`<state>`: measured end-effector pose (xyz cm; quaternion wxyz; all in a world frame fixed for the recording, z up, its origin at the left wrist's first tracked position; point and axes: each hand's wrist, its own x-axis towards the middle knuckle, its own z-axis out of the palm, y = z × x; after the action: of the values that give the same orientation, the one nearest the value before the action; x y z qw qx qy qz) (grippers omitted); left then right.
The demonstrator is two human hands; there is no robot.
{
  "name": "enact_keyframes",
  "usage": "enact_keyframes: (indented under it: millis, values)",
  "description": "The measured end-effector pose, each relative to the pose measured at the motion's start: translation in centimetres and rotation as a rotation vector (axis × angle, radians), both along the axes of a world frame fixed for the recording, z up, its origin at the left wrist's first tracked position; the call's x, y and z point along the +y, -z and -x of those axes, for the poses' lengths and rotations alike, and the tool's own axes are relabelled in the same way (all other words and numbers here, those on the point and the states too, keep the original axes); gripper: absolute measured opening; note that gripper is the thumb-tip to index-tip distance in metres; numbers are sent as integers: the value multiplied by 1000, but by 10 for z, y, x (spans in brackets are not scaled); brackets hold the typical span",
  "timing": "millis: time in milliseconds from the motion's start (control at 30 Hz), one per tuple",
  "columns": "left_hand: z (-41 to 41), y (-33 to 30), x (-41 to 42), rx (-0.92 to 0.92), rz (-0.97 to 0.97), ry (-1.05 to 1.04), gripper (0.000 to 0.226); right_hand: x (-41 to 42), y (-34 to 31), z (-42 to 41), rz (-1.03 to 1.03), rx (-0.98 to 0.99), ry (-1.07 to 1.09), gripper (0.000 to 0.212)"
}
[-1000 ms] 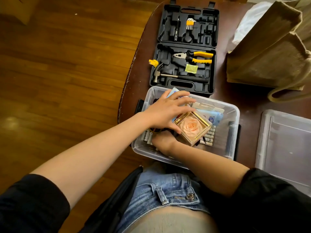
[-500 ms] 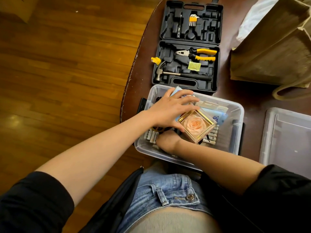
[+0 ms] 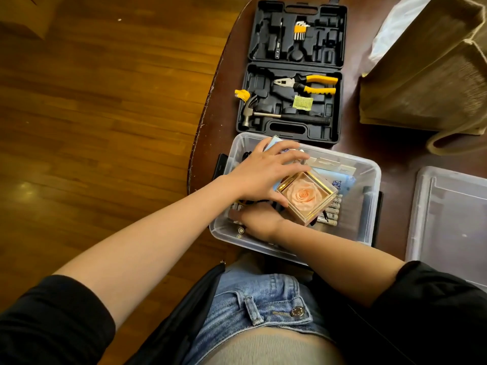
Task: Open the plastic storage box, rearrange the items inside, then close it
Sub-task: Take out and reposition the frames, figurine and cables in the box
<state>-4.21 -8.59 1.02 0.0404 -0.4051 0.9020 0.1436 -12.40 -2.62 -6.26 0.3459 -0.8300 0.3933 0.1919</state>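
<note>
Clear plastic box (image 3: 369, 206) is sitting open at frame centre, lid (image 3: 448, 219) cut off at right. Left hand (image 3: 263, 175) is lying flat-fingered over a blue packet (image 3: 340, 183), touching the tilted rose cube (image 3: 305, 197). Right hand (image 3: 258, 219) is reaching under the cube among batteries (image 3: 329, 214), fingers hidden, grip unclear.

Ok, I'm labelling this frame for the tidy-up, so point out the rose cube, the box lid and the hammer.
rose cube (image 3: 303, 196), head view, on the peach rose under the clear top face.
box lid (image 3: 453, 222), head view, on its bare translucent panel.
hammer (image 3: 249, 114), head view, on the metal head.
</note>
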Motion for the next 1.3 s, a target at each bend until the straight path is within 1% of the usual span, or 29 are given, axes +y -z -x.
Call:
enact_keyframes:
  millis: [100, 167, 233, 300, 367, 433, 500, 600, 667, 733, 800, 867, 967, 1100, 1200, 1300]
  values:
    - [0, 0, 0, 4, -11, -4, 82, -1, 2, -4, -150, 5, 85, 44]
    - [0, 0, 1, 9, -13, -7, 82, 1, -3, 1, -204, -59, 146, 37]
    - [0, 1, 1, 8, -4, -7, 82, 4, -15, 7, -170, -160, 97, 30]
    - [-1, 2, 1, 8, 2, -6, 82, 6, -32, 15, -86, -220, -17, 28]
    - [-1, 3, 1, 9, 15, -7, 82, 3, -50, 29, -30, -296, -71, 24]
    - [-1, 3, 2, 25, 29, -12, 79, -1, -68, 51, -52, -355, -54, 17]
    - [-1, 2, 3, 62, 30, -28, 73, -1, -86, 74, -66, -371, -6, 18]
    - [1, 3, 4, 72, 27, -44, 67, 4, -112, 101, -170, -417, 105, 15]
    - [2, 4, 4, 67, 21, -61, 68, 2, -123, 120, -208, -349, 131, 13]
    - [4, 4, 4, 52, 18, -62, 73, -5, -127, 144, -186, -206, 140, 12]
    - [7, 3, 4, 20, 17, -58, 80, -13, -125, 163, -103, -23, 149, 13]
    - [8, 2, 4, -17, 11, -63, 86, -18, -112, 171, 33, 137, 158, 15]
    - [12, -1, 3, -85, 10, -67, 94, -18, -86, 159, 140, 313, 114, 14]
    - [29, -8, -1, -169, -43, -70, 99, -15, -55, 142, 99, 389, 114, 25]
    - [38, -13, -3, -231, -74, -44, 99, -14, -39, 144, 143, 379, 104, 20]
    - [37, -13, -4, -242, -50, -4, 94, -14, -29, 146, 164, 368, 135, 19]
